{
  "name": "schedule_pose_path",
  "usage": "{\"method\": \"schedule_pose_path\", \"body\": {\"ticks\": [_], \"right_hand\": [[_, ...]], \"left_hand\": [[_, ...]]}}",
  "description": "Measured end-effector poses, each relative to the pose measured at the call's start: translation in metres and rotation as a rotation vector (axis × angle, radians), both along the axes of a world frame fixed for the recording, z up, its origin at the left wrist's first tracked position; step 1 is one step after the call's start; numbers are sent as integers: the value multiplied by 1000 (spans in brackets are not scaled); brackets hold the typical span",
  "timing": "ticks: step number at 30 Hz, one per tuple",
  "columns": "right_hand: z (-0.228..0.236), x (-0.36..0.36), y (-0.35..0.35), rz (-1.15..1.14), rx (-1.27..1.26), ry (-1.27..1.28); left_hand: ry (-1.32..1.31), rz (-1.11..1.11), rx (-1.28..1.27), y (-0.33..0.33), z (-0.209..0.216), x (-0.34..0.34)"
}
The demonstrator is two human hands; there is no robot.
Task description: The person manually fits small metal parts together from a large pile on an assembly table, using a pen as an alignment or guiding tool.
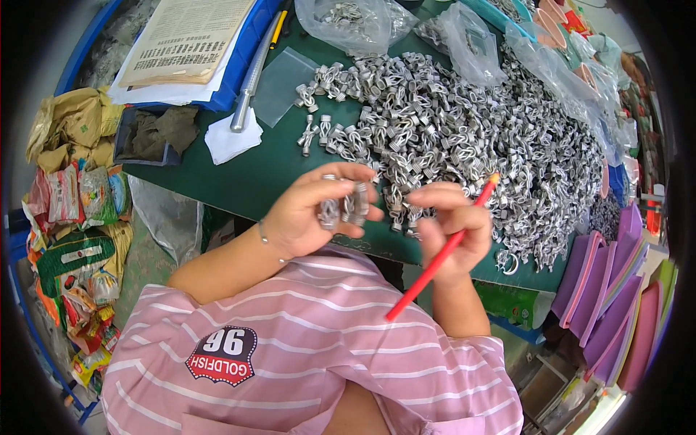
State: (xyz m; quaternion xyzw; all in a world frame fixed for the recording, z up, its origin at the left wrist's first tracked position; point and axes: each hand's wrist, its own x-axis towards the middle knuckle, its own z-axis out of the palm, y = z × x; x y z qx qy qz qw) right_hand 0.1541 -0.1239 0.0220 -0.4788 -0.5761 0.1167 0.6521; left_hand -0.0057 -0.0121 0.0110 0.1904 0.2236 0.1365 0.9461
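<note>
My left hand (296,212) is closed around several small grey metal looped pieces (329,212), held in the curled fingers above the table's front edge. A slim red pencil (429,277) with an orange-yellow tip rests in my right hand (462,233), gripped between thumb and fingers and slanting up to the right. Just beyond both hands spreads a large heap of the same metal looped pieces (464,123) on the dark green table (196,174). A few loose pieces (308,136) lie at the heap's left edge.
At the far left stands a blue tray (235,65) with printed papers. Beside it lie a metal rod (250,83), white paper slips (233,138) and a zip bag (285,85). Clear plastic bags (355,29) sit behind the heap. Purple foam slabs (605,283) stand at the right.
</note>
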Motion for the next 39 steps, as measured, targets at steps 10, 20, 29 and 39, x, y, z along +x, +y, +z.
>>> {"method": "schedule_pose_path", "body": {"ticks": [10,20,29,39], "right_hand": [[-7,14,-3,-331,-408,-611],[-12,4,2,-172,-377,134],[-4,-9,-1,224,-281,475],[-16,-15,-3,-2,-97,266]], "left_hand": [[693,1309,442,77,-69,-236],[915,1088,886,45,-72,-183],[31,-90,672,0,13,4],[64,21,782,-8,-3,8]]}}
